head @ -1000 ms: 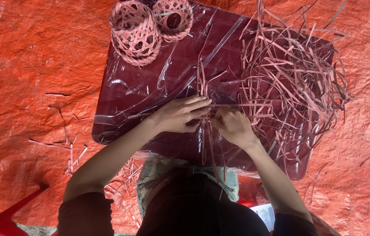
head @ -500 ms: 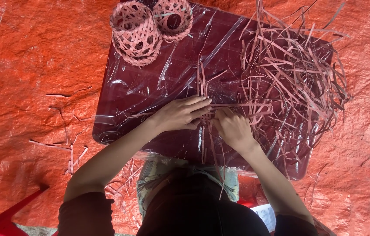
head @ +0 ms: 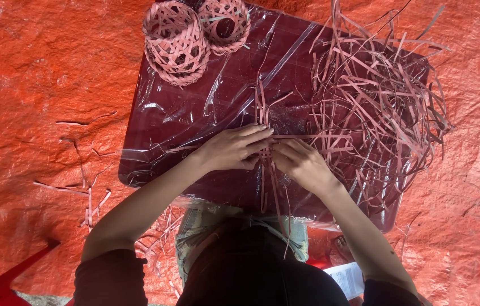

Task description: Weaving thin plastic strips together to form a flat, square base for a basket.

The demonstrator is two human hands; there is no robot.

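Pinching crossed strips (head: 267,148) at the centre of the frame, the left hand (head: 234,148) and right hand (head: 299,161) have their fingers closed on them over the table (head: 194,122). Keeping crossings flat and tight looks wise; loose strips (head: 376,107) lie right, finished baskets (head: 194,34) at the top.

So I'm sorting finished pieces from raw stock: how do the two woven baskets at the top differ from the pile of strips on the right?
The woven baskets are closed, rounded lattice forms; the loose strips are a tangled, flat sprawl. The baskets sit compactly at the dark board's top left corner; the strips spread across its right side and overhang the edge. Neither hand touches the baskets, while the right hand lies against the strips. Both look the same pinkish strip material.
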